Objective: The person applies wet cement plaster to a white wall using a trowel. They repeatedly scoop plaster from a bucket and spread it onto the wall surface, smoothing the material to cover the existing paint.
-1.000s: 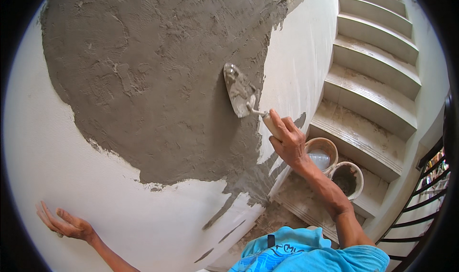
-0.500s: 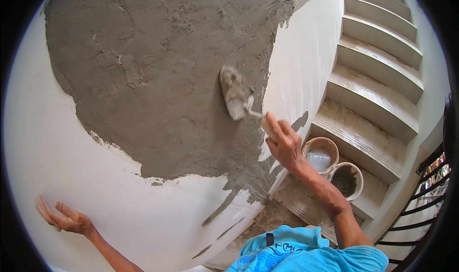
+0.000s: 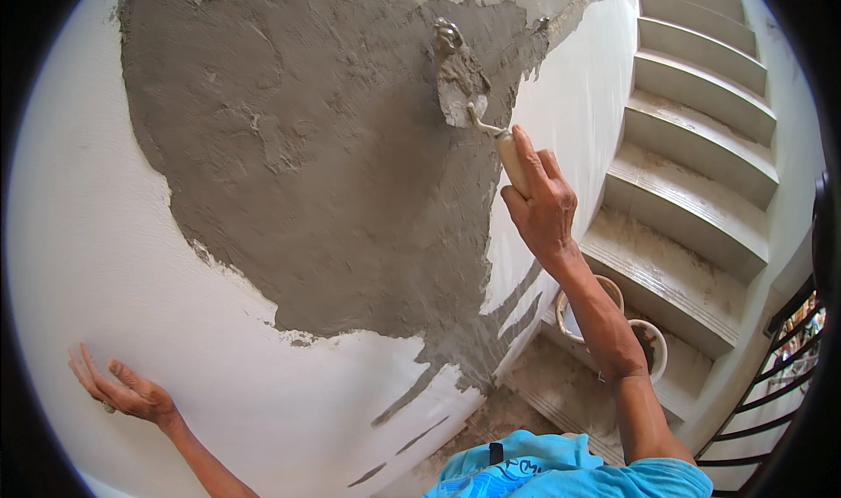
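My right hand [image 3: 545,196] grips the pale handle of a trowel [image 3: 460,77], whose mortar-smeared metal blade is against a large patch of wet grey plaster [image 3: 307,165] on the curved wall, near its upper right. Below and left of that patch, my left hand [image 3: 123,384] is raised at the white wall [image 3: 175,305] with its fingers spread and nothing held in them; whether it rests on the surface is hard to tell.
A curved flight of dusty pale steps [image 3: 674,226] climbs on the right. Two buckets, one [image 3: 568,323] pale-rimmed and one [image 3: 657,349] with grey mix, stand on the steps, partly behind my right forearm. A black metal railing [image 3: 771,367] edges the lower right.
My right hand and the trowel have moved upward along the plaster, and my forearm now covers more of the buckets. The view has shifted slightly. My left hand stays much the same.
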